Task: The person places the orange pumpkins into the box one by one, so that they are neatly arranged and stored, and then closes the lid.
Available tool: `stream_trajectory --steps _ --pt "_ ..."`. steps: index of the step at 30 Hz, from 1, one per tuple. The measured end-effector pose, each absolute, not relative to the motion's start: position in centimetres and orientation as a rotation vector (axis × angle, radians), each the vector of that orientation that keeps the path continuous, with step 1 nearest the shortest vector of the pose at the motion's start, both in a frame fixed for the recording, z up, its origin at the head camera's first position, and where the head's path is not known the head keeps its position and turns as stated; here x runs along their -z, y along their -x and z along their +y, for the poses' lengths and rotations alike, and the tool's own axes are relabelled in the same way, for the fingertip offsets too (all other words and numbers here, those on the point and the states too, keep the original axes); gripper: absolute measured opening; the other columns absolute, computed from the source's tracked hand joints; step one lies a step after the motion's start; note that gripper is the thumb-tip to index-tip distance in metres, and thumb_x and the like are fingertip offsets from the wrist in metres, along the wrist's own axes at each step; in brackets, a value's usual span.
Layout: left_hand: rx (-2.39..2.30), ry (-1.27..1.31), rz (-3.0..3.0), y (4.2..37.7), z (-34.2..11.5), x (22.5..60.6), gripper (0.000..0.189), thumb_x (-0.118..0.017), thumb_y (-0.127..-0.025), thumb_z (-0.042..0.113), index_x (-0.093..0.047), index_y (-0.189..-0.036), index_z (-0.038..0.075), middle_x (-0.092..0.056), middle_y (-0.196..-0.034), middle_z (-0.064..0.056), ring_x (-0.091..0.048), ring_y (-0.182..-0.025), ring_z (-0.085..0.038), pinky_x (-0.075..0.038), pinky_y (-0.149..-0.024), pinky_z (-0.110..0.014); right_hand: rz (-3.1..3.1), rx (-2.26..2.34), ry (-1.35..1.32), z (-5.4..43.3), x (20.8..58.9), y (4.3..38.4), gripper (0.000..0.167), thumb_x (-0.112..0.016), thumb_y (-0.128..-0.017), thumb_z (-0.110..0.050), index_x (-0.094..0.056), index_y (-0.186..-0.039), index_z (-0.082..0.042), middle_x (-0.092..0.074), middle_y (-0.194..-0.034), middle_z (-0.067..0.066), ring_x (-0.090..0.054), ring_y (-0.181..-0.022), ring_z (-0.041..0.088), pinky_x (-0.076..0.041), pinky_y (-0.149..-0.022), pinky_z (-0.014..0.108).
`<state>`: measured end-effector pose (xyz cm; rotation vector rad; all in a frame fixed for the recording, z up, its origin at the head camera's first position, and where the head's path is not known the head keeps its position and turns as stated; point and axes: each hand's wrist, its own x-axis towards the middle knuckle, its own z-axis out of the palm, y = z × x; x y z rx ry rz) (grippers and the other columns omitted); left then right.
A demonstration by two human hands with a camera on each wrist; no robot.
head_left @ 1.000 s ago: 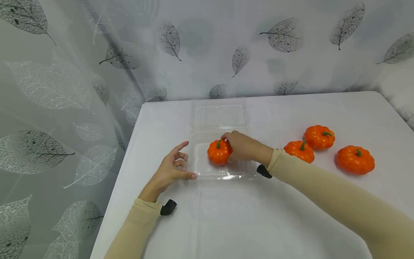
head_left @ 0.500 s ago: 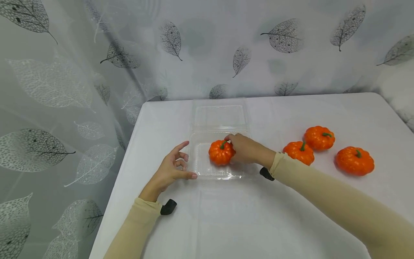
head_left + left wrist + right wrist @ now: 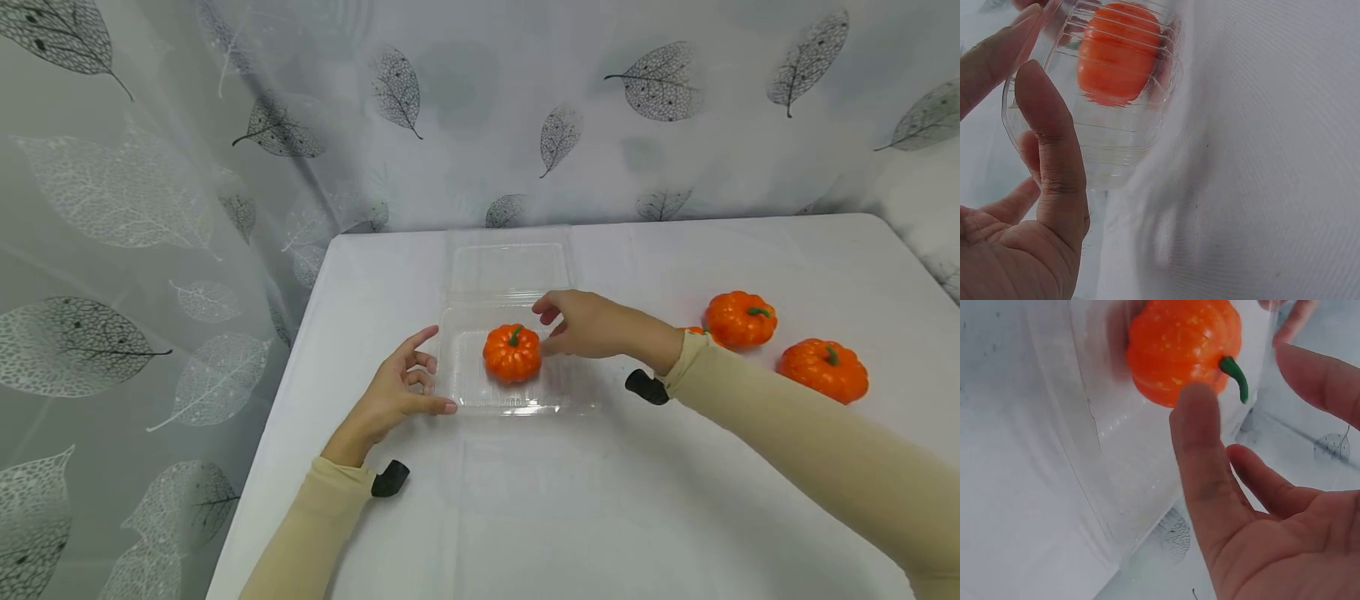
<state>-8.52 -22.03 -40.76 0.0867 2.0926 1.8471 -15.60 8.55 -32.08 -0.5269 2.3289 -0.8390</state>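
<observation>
An orange toy pumpkin (image 3: 512,354) with a green stem sits upright in the base of a clear plastic clamshell box (image 3: 558,390), whose lid (image 3: 510,268) lies folded back behind it. My left hand (image 3: 390,396) rests at the box's left side, fingers spread and thumb by the front left corner. In the left wrist view its thumb (image 3: 1050,134) lies along the clear wall. My right hand (image 3: 596,325) hovers over the box's right side with parted fingers and holds nothing. The right wrist view shows its thumb (image 3: 1200,444) overlapping the pumpkin's lower edge.
On the white-covered table (image 3: 600,517), right of the box, lie more orange pumpkins: one at the back (image 3: 741,319), one at the right (image 3: 822,369), and one mostly behind the right sleeve (image 3: 787,425). A leaf-patterned curtain (image 3: 480,108) hangs behind and at the left.
My right hand has let go of the pumpkin and drawn back to the right, its fingers parting. The pumpkin has settled slightly rightward in the box. My left hand has stayed put.
</observation>
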Motion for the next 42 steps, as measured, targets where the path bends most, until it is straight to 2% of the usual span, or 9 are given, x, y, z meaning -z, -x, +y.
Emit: stream_trajectory --steps 3,6,14,19,23,27,31,37,42 --pt "-1.847 -0.102 2.092 8.6 -22.1 40.8 0.114 -0.091 -0.065 -0.010 -0.030 -0.159 0.014 -0.044 -0.109 -0.016 -0.049 -0.070 -0.014 -0.051 -0.062 -0.024 2.197 0.963 0.442 9.1 31.6 15.5 0.055 -0.065 -0.096 -0.014 -0.045 -0.143 0.005 -0.058 -0.128 0.020 -0.067 -0.102 0.031 -0.058 -0.082 0.038" --pt "-1.853 -0.118 2.089 8.6 -22.2 40.9 0.115 -0.091 -0.065 -0.010 -0.029 -0.159 0.013 -0.044 -0.108 -0.015 -0.049 -0.070 -0.014 -0.051 -0.062 -0.024 2.061 1.034 0.354 9.7 31.9 15.4 0.058 -0.062 -0.097 -0.015 -0.040 -0.146 0.007 -0.064 -0.122 0.020 -0.069 -0.097 0.030 -0.059 -0.077 0.038" --pt "-1.852 -0.108 2.089 8.7 -22.2 41.0 0.115 -0.091 -0.064 -0.009 -0.030 -0.159 0.015 -0.045 -0.108 -0.013 -0.049 -0.070 -0.014 -0.050 -0.062 -0.024 1.903 1.079 0.243 10.4 33.3 14.9 0.064 -0.062 -0.097 -0.020 -0.035 -0.148 0.009 -0.072 -0.114 0.015 -0.071 -0.100 0.029 -0.059 -0.077 0.037" --pt "-1.844 -0.099 2.095 8.7 -22.2 41.0 0.115 -0.091 -0.064 -0.009 -0.031 -0.159 0.015 -0.045 -0.107 -0.014 -0.049 -0.071 -0.014 -0.051 -0.062 -0.024 1.861 1.097 0.222 10.4 33.7 14.7 0.067 -0.063 -0.097 -0.023 -0.034 -0.149 0.007 -0.071 -0.117 0.013 -0.070 -0.104 0.030 -0.058 -0.080 0.036" --pt "-1.842 -0.098 2.093 8.6 -22.2 41.0 0.115 -0.091 -0.065 -0.009 -0.030 -0.159 0.015 -0.045 -0.107 -0.014 -0.049 -0.071 -0.014 -0.051 -0.062 -0.024 1.804 1.142 0.209 10.2 34.4 14.7 0.072 -0.066 -0.095 -0.025 -0.033 -0.150 0.007 -0.070 -0.119 0.016 -0.071 -0.103 0.029 -0.059 -0.078 0.035" --pt "-1.842 -0.103 2.094 8.6 -22.2 40.9 0.115 -0.091 -0.065 -0.009 -0.030 -0.159 0.015 -0.045 -0.107 -0.014 -0.049 -0.071 -0.014 -0.050 -0.062 -0.024 1.718 1.208 0.217 9.9 35.0 14.7 0.063 -0.065 -0.096 -0.026 -0.045 -0.145 0.008 -0.067 -0.125 0.019 -0.071 -0.104 0.028 -0.059 -0.076 0.036" --pt "-1.842 -0.101 2.093 8.6 -22.2 40.8 0.115 -0.091 -0.065 -0.009 -0.030 -0.159 0.015 -0.044 -0.107 -0.013 -0.049 -0.071 -0.014 -0.050 -0.061 -0.024 1.611 1.284 0.214 9.6 35.3 14.8 0.055 -0.063 -0.098 -0.025 -0.052 -0.141 0.007 -0.060 -0.136 0.018 -0.069 -0.110 0.028 -0.059 -0.082 0.040" --pt "-1.847 -0.091 2.081 8.6 -22.1 40.8 0.114 -0.091 -0.065 -0.009 -0.030 -0.159 0.015 -0.044 -0.107 -0.013 -0.048 -0.071 -0.014 -0.049 -0.061 -0.024 1.461 1.363 0.225 9.0 35.4 14.6 0.065 -0.058 -0.102 -0.022 -0.031 -0.152 0.008 -0.050 -0.145 0.023 -0.059 -0.124 0.037 -0.055 -0.091 0.044" --pt "-1.856 -0.096 2.074 8.5 -22.1 40.7 0.114 -0.090 -0.065 -0.009 -0.030 -0.159 0.015 -0.044 -0.106 -0.012 -0.048 -0.070 -0.014 -0.048 -0.060 -0.023 1.458 1.384 0.218 8.5 35.3 14.5 0.078 -0.059 -0.102 -0.022 -0.011 -0.158 0.005 -0.050 -0.146 0.024 -0.055 -0.128 0.039 -0.053 -0.095 0.043"
